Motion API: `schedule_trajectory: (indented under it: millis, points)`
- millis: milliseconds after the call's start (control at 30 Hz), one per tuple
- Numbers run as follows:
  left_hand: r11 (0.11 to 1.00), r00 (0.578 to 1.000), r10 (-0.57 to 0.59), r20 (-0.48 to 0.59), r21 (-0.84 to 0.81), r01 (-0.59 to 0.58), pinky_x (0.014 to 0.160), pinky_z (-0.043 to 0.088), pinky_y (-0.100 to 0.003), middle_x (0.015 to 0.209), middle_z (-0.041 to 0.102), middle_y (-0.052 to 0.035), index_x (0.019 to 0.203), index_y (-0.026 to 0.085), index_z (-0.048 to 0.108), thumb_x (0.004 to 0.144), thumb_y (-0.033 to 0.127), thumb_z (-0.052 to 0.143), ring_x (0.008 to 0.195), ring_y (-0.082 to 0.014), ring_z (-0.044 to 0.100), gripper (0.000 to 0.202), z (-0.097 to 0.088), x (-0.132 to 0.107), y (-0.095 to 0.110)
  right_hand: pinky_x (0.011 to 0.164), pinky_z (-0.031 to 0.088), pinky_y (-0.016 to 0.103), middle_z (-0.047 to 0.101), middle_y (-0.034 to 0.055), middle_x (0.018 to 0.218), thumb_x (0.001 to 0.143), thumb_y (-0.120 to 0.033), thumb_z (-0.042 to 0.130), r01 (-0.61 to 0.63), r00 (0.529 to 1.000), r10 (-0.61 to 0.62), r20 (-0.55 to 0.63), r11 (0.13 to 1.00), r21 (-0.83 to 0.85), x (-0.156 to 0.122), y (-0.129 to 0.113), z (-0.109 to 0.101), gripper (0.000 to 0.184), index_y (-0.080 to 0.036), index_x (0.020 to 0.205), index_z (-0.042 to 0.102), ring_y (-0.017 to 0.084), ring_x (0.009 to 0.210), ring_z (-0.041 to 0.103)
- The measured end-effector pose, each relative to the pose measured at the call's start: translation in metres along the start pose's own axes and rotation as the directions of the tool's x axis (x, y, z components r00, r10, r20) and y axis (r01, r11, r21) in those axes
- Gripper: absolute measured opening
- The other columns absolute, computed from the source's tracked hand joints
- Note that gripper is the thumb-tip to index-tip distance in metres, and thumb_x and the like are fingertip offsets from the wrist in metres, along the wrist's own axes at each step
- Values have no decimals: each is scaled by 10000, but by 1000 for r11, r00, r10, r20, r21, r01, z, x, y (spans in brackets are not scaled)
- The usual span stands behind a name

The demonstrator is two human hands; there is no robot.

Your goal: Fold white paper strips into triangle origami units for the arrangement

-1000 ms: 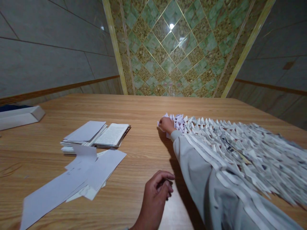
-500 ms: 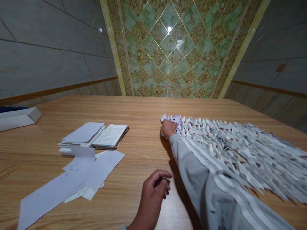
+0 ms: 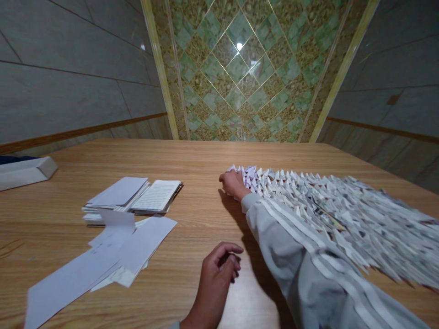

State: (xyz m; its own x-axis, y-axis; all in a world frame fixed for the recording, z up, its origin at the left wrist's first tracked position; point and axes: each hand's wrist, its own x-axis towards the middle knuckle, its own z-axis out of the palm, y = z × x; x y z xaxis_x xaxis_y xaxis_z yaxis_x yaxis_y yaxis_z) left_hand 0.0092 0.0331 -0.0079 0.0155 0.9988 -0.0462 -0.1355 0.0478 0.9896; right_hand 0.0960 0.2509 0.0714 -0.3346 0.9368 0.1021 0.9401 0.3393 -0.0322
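Observation:
My right hand (image 3: pixel 234 183) reaches to the left end of a wide array of folded paper pieces (image 3: pixel 343 219) on the table. Its fingers point left, just off the end pieces, and look loosely parted; nothing shows in them, though the palm side is hidden. Near it, the folded pieces are pale purple (image 3: pixel 252 176); farther right they are white and grey, standing in rows with pointed tips. My left hand (image 3: pixel 217 274) rests low in the middle, above the wooden table (image 3: pixel 192 246). Its fingers are loosely curled and apart, holding nothing visible.
On the left lie loose white paper sheets (image 3: pixel 75 274), one bent upward. Behind them sit a stack of cut paper (image 3: pixel 118 192) and a printed stack (image 3: pixel 157 196). A white open box (image 3: pixel 27 173) stands at the far left. Tiled walls enclose the table's far side.
My right hand has shifted a little left, off the purple pieces, and its fingers have loosened. My left hand stays almost where it was. The view has tilted slightly.

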Motion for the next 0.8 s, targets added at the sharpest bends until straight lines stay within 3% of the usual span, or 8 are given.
schedule_trajectory:
  millis: [167, 267, 367, 467, 500, 533, 667, 800]
  points:
    - [1000, 1000, 14, 24, 12, -15, 525, 434, -227, 641, 618, -23, 881, 147, 743, 813, 315, 655, 568, -149, 561, 203, 1, -4, -4, 888, 572, 430, 639, 89, 1251, 996, -343, 625, 32, 999, -35, 33, 997, 76, -37, -10, -22, 292, -182, 1240, 620, 231, 1047, 661]
    - [996, 997, 66, 46, 53, -68, 543, 458, -236, 691, 640, -36, 920, 164, 743, 865, 318, 624, 599, -162, 588, 202, 2, -12, 6, 775, 518, 299, 746, 61, 951, 1007, -268, 561, 69, 996, -77, 53, 987, 142, -94, -9, -28, 193, -215, 955, 739, 213, 916, 703]
    - [949, 975, 199, 96, 230, -217, 692, 535, -287, 920, 739, -89, 963, 210, 766, 900, 319, 614, 826, -230, 686, 198, -13, -11, 39, 634, 441, 250, 739, 34, 764, 949, -224, 607, 104, 988, -126, 94, 973, 208, -167, 4, -21, 213, -253, 776, 729, 170, 731, 684]
    - [709, 912, 383, 146, 586, -392, 940, 513, -358, 1088, 769, -87, 937, 239, 801, 889, 335, 625, 1057, -283, 688, 205, -58, 13, 87, 614, 403, 256, 715, 35, 750, 965, -261, 558, 97, 988, -137, 69, 906, 411, -234, 24, -4, 279, -269, 713, 675, 156, 689, 629]
    - [585, 908, 399, 131, 726, -362, 1000, 488, -369, 1131, 767, -76, 992, 240, 796, 875, 325, 647, 1107, -287, 676, 207, -78, 27, 102, 613, 400, 263, 702, 37, 740, 964, -285, 554, 92, 988, -138, 63, 875, 476, -251, 30, 1, 285, -266, 701, 661, 158, 682, 620]
    - [438, 914, 399, 79, 859, -265, 1032, 474, -372, 1166, 761, -56, 1033, 250, 784, 863, 323, 667, 1144, -284, 665, 219, -100, 42, 117, 622, 402, 275, 699, 48, 760, 972, -290, 529, 86, 993, -117, 32, 864, 497, -265, 36, 6, 285, -259, 720, 659, 172, 712, 624]
    - [239, 941, 322, -109, 971, 31, 1080, 409, -552, 1244, 695, -156, 1102, 133, 723, 898, 257, 682, 1236, -381, 585, 242, -186, 99, 153, 650, 416, 289, 687, 42, 755, 1018, -278, 417, 150, 986, -165, -27, 799, 582, -292, 44, 20, 344, -220, 770, 650, 184, 728, 627]
    - [72, 970, 148, -193, 980, 184, 892, 575, -466, 1285, 631, -103, 1281, 169, 602, 978, 327, 641, 1072, -258, 662, 344, -236, 122, 161, 663, 419, 287, 685, 29, 760, 1016, -259, 437, 165, 986, -148, -80, 770, 617, -291, 40, 26, 319, -210, 788, 655, 178, 735, 624]
